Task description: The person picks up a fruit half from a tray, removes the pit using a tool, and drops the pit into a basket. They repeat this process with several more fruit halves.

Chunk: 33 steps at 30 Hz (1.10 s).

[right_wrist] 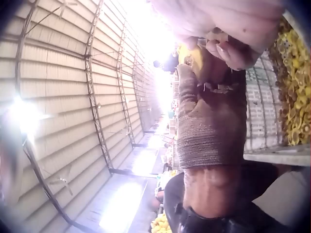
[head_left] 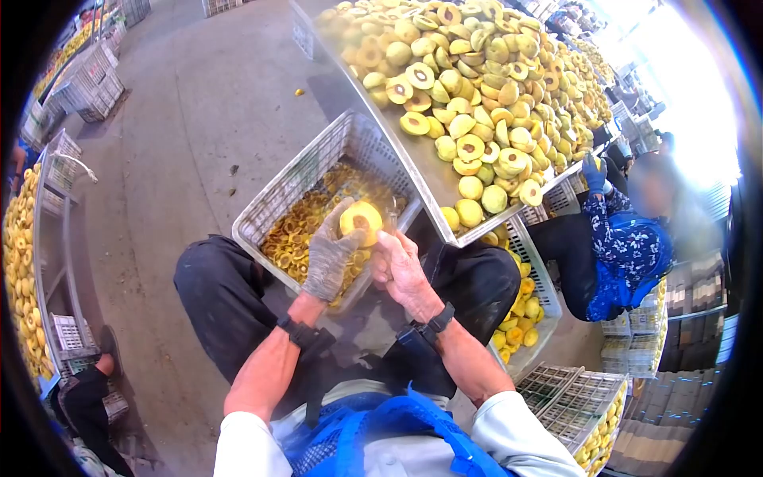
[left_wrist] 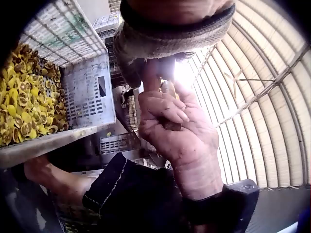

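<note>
1. The worktop (head_left: 429, 171) is largest, carrying a heap of halved fruit (head_left: 477, 103).
2. Below its edge, between the person's knees, the scrap crate (head_left: 290, 179) holds yellow-brown scraps (head_left: 298, 238).
3. Beside the right knee, partly beneath the worktop, the side crate (head_left: 547, 278) contains yellow fruit pieces.
4. Both hands meet above the scrap crate: the gloved left hand (head_left: 327, 258) holds one fruit half from below and behind, while the bare right hand (head_left: 404, 270) is closed around a tool.
5. That fruit half (head_left: 362, 219) sits in the left fingers, cut face up, brown centre in place. The step in hand looks like coring, probably at its start.
6. Smallest is the tool (left_wrist: 172, 126), its handle end showing in the right fist; its tip is too blurred to read. The next move seems to call for a steady left hold and a controlled turn of the tool around the brown centre, clear of the gloved fingers.
</note>
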Motion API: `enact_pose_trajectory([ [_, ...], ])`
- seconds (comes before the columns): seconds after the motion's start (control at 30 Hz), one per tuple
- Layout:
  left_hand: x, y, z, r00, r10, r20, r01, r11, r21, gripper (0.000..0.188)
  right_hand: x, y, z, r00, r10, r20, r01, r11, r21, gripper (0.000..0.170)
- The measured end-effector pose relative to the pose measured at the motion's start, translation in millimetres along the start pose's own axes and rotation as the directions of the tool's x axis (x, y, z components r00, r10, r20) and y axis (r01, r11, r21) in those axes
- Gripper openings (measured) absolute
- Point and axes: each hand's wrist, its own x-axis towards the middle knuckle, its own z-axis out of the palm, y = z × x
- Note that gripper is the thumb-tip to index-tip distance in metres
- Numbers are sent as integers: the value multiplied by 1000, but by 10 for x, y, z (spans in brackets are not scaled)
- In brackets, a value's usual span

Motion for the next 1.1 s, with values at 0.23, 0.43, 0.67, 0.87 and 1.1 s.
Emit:
enact_pose_trajectory([
  [0.23,-56,72,-2,994,73,76,-84,985,153,59,-32,-43,-31,995,18,100,-10,996,-83,17],
  [0.43,-36,31,-31,995,92,49,-99,978,181,55,-86,-40,-55,995,-96,9,93,942,-323,21],
  [0.67,66,-132,-127,997,-70,-40,58,969,-240,43,-240,-43,53,996,-93,3,86,902,-423,24],
  [0.87,-2,-97,-94,995,-96,31,98,990,-102,44,-45,124,-21,962,-256,-92,173,838,-517,18],
  [1.1,-10,-53,-93,940,-297,171,304,953,-16,51,-13,-364,-106,900,-385,207,382,464,-799,25],
])
